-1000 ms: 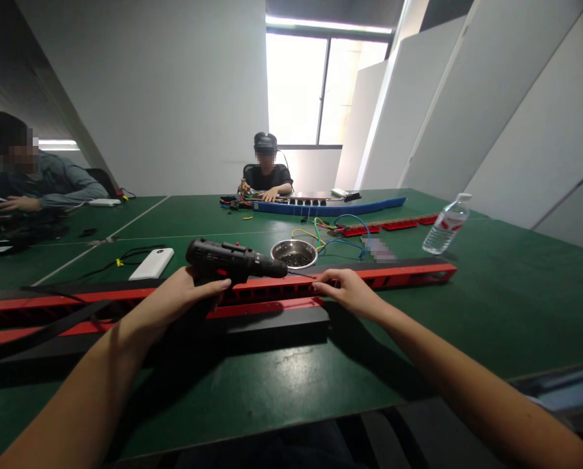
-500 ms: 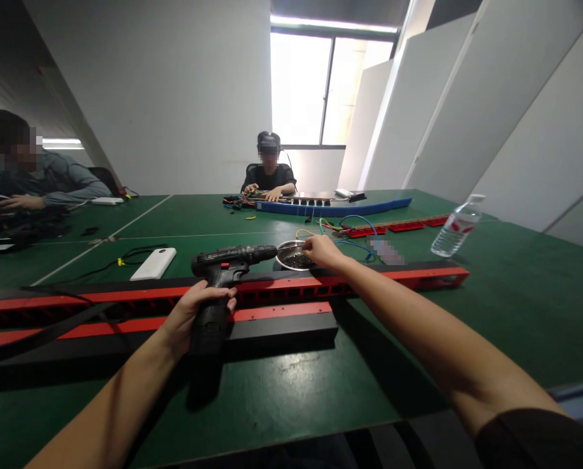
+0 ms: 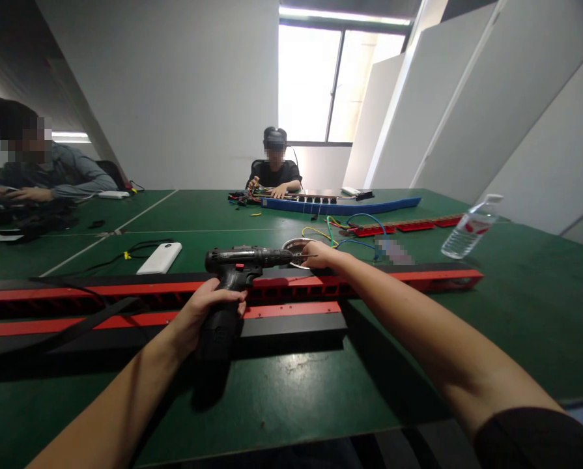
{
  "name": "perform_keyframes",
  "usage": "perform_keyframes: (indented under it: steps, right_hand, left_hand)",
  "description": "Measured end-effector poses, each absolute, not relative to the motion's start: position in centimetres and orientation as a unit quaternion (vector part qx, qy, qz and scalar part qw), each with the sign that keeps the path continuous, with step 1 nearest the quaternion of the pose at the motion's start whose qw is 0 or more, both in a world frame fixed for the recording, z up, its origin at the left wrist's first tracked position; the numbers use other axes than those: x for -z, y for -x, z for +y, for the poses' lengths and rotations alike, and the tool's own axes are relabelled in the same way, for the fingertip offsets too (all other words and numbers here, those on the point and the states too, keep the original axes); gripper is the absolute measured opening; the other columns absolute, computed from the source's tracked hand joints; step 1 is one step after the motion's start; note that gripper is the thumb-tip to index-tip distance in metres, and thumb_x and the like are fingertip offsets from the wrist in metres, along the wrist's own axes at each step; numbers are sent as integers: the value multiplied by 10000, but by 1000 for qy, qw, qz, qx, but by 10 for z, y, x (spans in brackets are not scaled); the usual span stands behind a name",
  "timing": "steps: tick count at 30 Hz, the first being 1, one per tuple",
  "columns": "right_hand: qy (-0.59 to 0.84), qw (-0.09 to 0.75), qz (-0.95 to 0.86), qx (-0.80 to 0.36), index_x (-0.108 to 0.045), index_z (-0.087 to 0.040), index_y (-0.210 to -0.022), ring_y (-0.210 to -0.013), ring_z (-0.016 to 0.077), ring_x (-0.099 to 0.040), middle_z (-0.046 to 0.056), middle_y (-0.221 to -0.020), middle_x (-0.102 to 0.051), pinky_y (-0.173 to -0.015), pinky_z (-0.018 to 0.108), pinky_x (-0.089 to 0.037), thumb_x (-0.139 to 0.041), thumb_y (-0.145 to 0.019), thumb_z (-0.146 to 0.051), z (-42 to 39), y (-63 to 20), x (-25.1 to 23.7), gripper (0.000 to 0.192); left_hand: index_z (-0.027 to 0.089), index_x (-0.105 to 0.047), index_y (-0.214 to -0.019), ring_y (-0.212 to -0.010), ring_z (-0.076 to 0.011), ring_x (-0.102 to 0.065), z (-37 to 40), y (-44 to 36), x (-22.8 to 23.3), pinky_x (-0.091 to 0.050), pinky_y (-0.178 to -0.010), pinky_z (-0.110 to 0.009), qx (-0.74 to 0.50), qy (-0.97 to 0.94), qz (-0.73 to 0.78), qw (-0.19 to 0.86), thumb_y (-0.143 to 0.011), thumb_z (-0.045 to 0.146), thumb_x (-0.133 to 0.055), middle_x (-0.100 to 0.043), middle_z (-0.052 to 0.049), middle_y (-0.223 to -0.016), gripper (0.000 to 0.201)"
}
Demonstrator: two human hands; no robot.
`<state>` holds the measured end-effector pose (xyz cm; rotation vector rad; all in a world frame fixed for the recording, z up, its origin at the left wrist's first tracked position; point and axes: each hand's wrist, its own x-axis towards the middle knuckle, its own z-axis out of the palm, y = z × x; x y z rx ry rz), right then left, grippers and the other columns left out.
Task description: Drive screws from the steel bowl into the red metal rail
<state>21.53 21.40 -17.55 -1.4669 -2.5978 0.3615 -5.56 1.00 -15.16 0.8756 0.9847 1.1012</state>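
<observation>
One black power drill (image 3: pixel 232 259) sits in the left grip (image 3: pixel 212 306), whose fingers are wrapped around its handle, above a near beam (image 3: pixel 291 331) and a far beam (image 3: pixel 435 281), both red and black. The drill's bit (image 3: pixel 305 255) points right, crossing in front of the right grip (image 3: pixel 321 255) in this view. That grip reaches into a metal bowl (image 3: pixel 296 245) just beyond the far beam; its fingertips are hidden, so whether they hold anything cannot be told. The near beam's right end stops well short of the far beam's, and the green tabletop (image 3: pixel 291 397) spreads rightward from there. More green surface lies between the near beam and the front edge. Counting outward: one drill, one bowl, two beams, one white rectangular device (image 3: pixel 160 258) at left, one plastic bottle (image 3: pixel 471 228) at right, one long blue piece (image 3: pixel 340 207) farther back, and two other people (image 3: pixel 275 172), one opposite, one at left.
</observation>
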Motion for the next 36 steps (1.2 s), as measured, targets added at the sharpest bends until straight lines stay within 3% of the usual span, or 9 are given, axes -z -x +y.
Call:
perform_keyframes:
  steps: [2,5,7,12,22,29,32,36]
  right_hand:
    - [474,56,-872,-111,-805,-203,-999,-881,219,-676,79,-972,-782,-761,264,-483,-750,-798,-236,216,-215,176,211]
    - [489,34,-867,-95,-798,-179,-816,-797,216,-665,88,-872,-768,-719,274,-465,-737,-814,-256,217,-217,175,99]
    - [498,34,-862,-90,-786,-177,-759,-760,214,-656,90,-822,-754,-696,281,-449,-723,-838,-285,218,-220,175,148]
    - [515,51,-852,-82,-797,-180,-818,-740,207,-645,93,-833,-752,-661,283,-412,-639,-924,-356,217,-225,175,259]
    - [522,105,-842,-93,-810,-183,-937,-765,195,-648,71,-858,-762,-666,272,-407,-662,-894,-288,205,-227,172,186]
    - [527,295,-787,-125,-747,-153,-923,-782,201,-645,88,-886,-753,-693,292,-423,-551,-962,-307,174,-245,169,252]
    - [516,339,-777,-120,-670,-173,-892,-786,204,-644,84,-867,-734,-710,296,-431,-470,-1001,-314,132,-248,170,269]
    - [475,230,-846,-79,-577,-204,-939,-746,208,-625,79,-863,-714,-693,306,-395,-393,-1027,-259,59,-229,173,211]
  left_hand:
    - [119,-657,-869,-613,-157,-654,9,54,150,-537,-553,-232,-484,-384,439,652,-720,160,-785,-685,-56,-709,201]
    - [123,-645,-855,-601,-159,-646,9,54,149,-528,-534,-233,-487,-381,441,651,-702,158,-785,-680,-54,-699,211]
    - [120,-652,-856,-606,-161,-644,9,54,149,-526,-535,-233,-485,-387,440,649,-708,172,-786,-678,-57,-695,206]
    - [109,-683,-841,-625,-162,-646,9,55,151,-535,-557,-231,-487,-395,434,647,-721,193,-782,-678,-65,-697,177]
    - [117,-708,-897,-648,-168,-675,9,55,152,-560,-576,-244,-508,-367,430,650,-710,146,-788,-705,-67,-763,205]
    - [131,-714,-849,-640,-160,-659,10,58,155,-546,-575,-233,-502,-385,418,652,-746,168,-760,-699,-56,-742,119]
    - [134,-715,-837,-644,-176,-660,9,58,154,-547,-587,-246,-494,-389,419,656,-754,204,-752,-705,-66,-711,114]
    - [132,-714,-825,-625,-170,-652,8,56,151,-534,-565,-235,-492,-387,430,651,-734,211,-756,-702,-65,-691,128]
